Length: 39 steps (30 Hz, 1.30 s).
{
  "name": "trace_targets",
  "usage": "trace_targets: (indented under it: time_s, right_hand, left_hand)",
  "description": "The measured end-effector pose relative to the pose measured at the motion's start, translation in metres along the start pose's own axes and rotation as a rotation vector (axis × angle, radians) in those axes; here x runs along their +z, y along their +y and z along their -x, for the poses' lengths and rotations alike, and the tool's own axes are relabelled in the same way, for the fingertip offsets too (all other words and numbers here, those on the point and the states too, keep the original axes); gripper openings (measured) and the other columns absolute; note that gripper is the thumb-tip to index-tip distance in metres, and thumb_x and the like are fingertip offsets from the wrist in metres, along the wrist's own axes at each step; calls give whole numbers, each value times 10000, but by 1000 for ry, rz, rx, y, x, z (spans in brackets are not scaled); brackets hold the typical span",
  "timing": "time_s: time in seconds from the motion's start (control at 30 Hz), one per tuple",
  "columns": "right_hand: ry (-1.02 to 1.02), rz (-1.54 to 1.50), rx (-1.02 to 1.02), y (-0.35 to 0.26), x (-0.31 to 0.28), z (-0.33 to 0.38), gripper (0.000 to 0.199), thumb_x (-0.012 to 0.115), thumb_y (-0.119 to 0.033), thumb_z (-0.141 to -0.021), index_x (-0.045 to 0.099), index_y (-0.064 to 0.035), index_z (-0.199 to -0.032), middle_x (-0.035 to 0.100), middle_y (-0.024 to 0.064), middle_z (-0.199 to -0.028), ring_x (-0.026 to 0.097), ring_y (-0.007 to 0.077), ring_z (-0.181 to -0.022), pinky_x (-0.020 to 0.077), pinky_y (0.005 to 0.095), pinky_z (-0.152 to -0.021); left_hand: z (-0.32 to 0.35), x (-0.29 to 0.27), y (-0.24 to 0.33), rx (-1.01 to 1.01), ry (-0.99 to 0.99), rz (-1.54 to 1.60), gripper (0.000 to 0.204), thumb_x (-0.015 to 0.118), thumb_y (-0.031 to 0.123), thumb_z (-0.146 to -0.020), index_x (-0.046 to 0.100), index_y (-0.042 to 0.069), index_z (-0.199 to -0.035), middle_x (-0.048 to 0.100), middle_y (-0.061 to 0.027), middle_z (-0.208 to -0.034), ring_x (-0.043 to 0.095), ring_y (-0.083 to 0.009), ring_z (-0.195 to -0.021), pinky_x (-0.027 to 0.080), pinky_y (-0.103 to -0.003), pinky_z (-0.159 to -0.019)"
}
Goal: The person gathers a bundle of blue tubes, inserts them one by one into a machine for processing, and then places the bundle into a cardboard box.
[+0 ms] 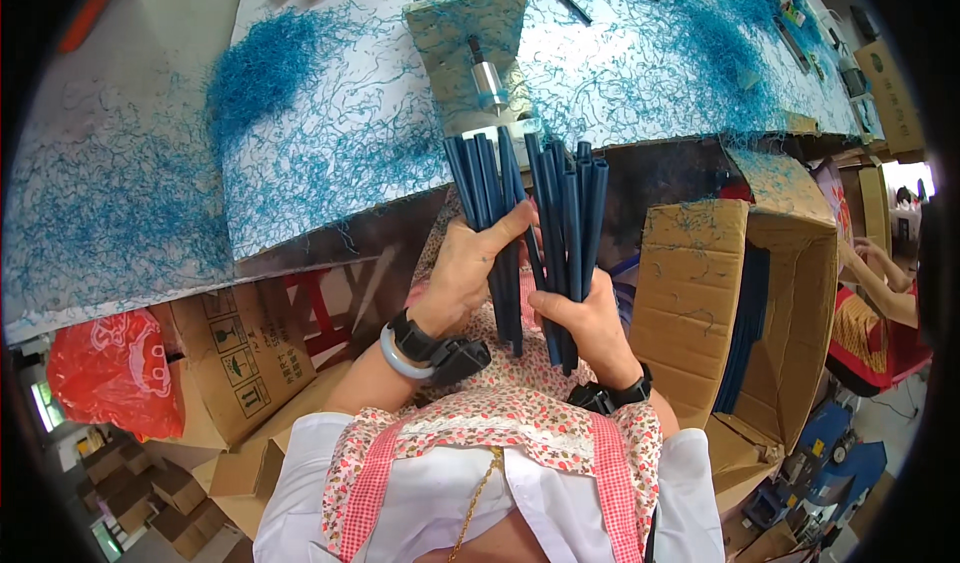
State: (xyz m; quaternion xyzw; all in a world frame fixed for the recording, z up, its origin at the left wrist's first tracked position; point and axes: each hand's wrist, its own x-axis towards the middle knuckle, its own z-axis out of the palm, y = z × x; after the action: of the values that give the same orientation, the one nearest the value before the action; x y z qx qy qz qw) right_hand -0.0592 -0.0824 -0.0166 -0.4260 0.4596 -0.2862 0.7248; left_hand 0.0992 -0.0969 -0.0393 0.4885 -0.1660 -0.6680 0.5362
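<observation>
My left hand (468,263) is closed round a bundle of dark blue tubes (482,185), its thumb lying across them. A second bundle of dark blue tubes (573,213) is gripped low down by my right hand (588,325). Both bundles stand side by side in front of my apron, their upper ends near the table edge. Just beyond them is a small machine with a silver metal spindle (486,78) pointing toward me. My fingers behind the tubes are hidden.
Blue curly shavings (262,68) cover the white table (375,93). On the right, an open cardboard box (690,283) holds more blue tubes (745,333). A red plastic bag (115,373) and a cardboard carton (235,363) are at left. Another person's hands (875,263) show at far right.
</observation>
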Motion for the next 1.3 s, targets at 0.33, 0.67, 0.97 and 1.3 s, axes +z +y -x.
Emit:
trace_targets:
  time_s: [0.33, 0.67, 0.97, 1.3]
  right_hand:
    - [-89, -45, 8, 5, -2, -17, 347, 669, -23, -744, 569, 14, -1075, 591, 18, -736, 559, 87, -625, 449, 225, -572]
    - [-66, -71, 64, -6, -8, -14, 349, 669, -21, -746, 540, 10, -1068, 601, 35, -776, 575, 98, -648, 474, 238, -579]
    - [-69, 121, -214, 32, -10, -15, 310, 681, 22, -717, 565, 9, -1004, 605, 42, -768, 585, 106, -622, 471, 242, -542]
    - [32, 377, -217, 17, 0, -7, 421, 735, -93, -691, 560, -5, -1063, 614, 32, -812, 554, 74, -707, 454, 238, -621]
  left_hand:
    - [0, -1, 27, -50, 0, -301, 234, 664, 261, -865, 628, 33, -900, 632, -17, -805, 595, -81, -681, 481, -229, -617]
    - [-9, 4, 15, 51, -41, -88, 221, 656, 243, -868, 630, 28, -911, 632, -37, -793, 603, -109, -701, 494, -248, -647]
    - [-15, -7, 6, 28, -24, -80, 237, 639, 250, -880, 638, 13, -905, 626, -25, -762, 589, -93, -643, 483, -233, -589]
    - [-6, 7, 1, 102, -79, 142, 286, 635, 289, -882, 644, 9, -937, 640, -18, -775, 556, -74, -594, 446, -215, -543]
